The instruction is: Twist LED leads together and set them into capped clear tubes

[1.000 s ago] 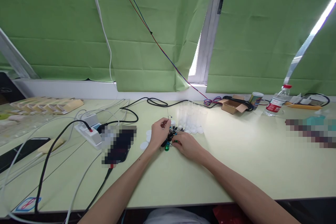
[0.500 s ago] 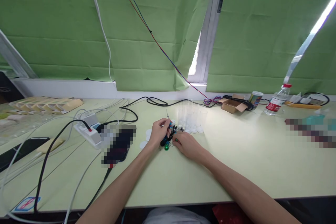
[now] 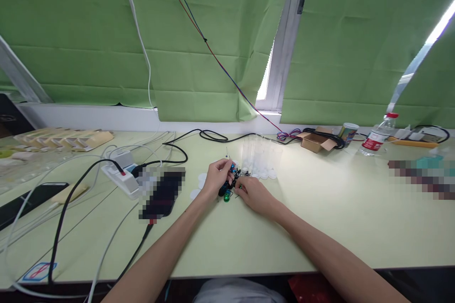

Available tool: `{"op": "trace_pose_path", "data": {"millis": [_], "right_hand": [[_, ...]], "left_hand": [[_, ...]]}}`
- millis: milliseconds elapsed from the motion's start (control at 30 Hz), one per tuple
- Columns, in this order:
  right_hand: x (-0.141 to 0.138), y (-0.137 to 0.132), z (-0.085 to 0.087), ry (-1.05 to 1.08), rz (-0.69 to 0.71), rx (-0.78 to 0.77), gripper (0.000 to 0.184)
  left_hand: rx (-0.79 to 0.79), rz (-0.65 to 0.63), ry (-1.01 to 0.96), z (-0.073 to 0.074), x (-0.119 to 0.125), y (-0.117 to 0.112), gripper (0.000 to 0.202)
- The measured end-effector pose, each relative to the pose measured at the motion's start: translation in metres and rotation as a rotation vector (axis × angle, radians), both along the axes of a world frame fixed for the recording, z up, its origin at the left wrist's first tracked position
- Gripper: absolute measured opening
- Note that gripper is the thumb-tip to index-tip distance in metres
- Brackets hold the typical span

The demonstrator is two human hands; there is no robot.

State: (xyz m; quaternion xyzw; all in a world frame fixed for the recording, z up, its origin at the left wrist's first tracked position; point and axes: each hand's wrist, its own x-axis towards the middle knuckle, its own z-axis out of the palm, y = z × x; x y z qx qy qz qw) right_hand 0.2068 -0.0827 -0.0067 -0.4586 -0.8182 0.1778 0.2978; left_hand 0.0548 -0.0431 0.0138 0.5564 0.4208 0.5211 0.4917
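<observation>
My left hand (image 3: 215,179) is closed in a pinch around small electronic parts, one blue, with thin wire legs sticking up. My right hand (image 3: 253,193) lies on the table just to its right, fingertips pinched at the edge of a little pile of small dark components (image 3: 236,177). A green LED-like part (image 3: 226,196) lies on the table below the two hands. Behind the pile stand several clear plastic tubes (image 3: 256,158), and white round caps (image 3: 197,188) lie to the left of my left hand.
A pale green table (image 3: 320,227) runs under green blinds. On the left are a white power strip (image 3: 121,179) with cables, a black phone (image 3: 161,196) and another phone (image 3: 30,203). A cardboard box (image 3: 314,142), a cup (image 3: 347,133) and a water bottle (image 3: 378,139) stand at the back right.
Both hands stayed at the pile; the left hand's pinch lowered slightly and now shows a blue part between its fingers. The view shifted a little.
</observation>
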Motion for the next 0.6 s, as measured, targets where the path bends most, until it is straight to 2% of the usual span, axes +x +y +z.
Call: {"op": "trace_pose_path", "data": {"millis": [300, 600], "right_hand": [[-0.0017, -0.0015, 0.0035, 0.097, -0.029, -0.012, 0.013], [-0.0013, -0.001, 0.0093, 0.328, -0.126, -0.004, 0.015]], "left_hand": [[-0.034, -0.005, -0.015, 0.0015, 0.0012, -0.0027, 0.035], [-0.058, -0.027, -0.006, 0.0013, -0.0001, -0.0027, 0.036]]}}
